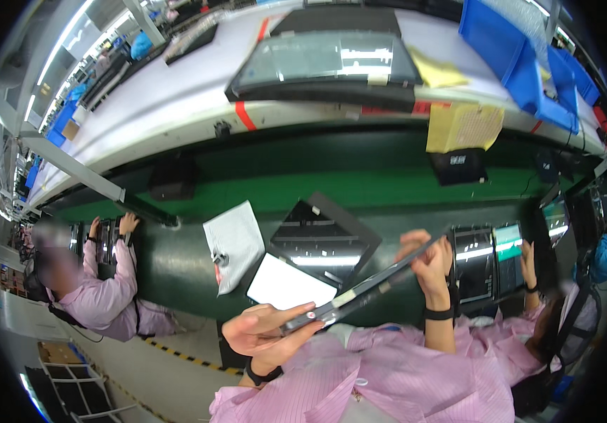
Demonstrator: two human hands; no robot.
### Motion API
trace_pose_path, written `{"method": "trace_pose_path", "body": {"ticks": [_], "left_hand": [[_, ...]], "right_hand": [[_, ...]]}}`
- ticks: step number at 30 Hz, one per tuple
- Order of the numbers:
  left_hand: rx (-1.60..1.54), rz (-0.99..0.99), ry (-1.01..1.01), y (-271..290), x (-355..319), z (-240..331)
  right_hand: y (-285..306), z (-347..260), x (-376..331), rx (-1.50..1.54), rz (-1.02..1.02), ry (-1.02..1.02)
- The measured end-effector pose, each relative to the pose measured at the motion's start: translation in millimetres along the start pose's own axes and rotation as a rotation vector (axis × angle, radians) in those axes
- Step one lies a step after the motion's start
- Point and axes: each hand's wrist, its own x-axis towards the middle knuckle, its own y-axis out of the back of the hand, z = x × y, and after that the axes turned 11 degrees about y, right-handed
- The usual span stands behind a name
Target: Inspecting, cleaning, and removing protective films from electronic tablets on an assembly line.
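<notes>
A thin dark panel (367, 285) is held edge-on between both hands, tilted, low end at the left, high end at the right, above the green belt (331, 187); the left hand (264, 330) is closed on the lower end, thumb laid on top of the edge, fingers curled under it; the right hand (427, 257) is closed on the upper end, fingers wrapped over the edge; a black wrist strap (439, 314) is worn on the right arm, and a dark band (262, 375) on the left wrist; pink sleeves (388, 374) are seen at the lower edge. Below the panel, on the belt, a dark frame (321, 243) is laid corner-on, with a white sheet (286, 284) touching its lower left side and a grey cloth (234, 243) just beside that; a small metal part (220, 259) is set on the cloth. A second dark panel (474, 262) and a lit screen (508, 254) are stood at the right, attended by a co-worker's hand (527, 254); another person in pink (102, 289) is placed at the left, hands up at a dark unit (106, 241). On the far white bench (176, 92) a large monitor (324, 63) is laid flat; blue bins (522, 60) and yellow papers (462, 127) are kept to its right.
</notes>
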Motion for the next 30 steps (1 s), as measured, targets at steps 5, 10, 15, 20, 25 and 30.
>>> {"method": "trace_pose_path", "body": {"ticks": [5,10,15,20,25,30], "left_hand": [[-0.238,0.118,0.383,20,40,4],[-0.427,-0.024,0.274,37,68,-12],[-0.368,-0.244,0.554,61,15,-67],[-0.356,-0.235,0.935,65,-41,-128],[0.073,-0.105,1.121,107,-93,-179],[-0.014,-0.085,1.114,107,-82,-185]], "right_hand": [[-33,-46,13,-0.073,0.209,0.292],[-80,-143,91,0.073,0.361,0.232],[-54,-212,248,0.109,0.165,0.175],[37,-248,414,-1.397,-0.475,1.159],[-19,-191,479,-1.478,-0.48,0.731],[-28,-142,504,-1.194,-0.209,0.475]]}}
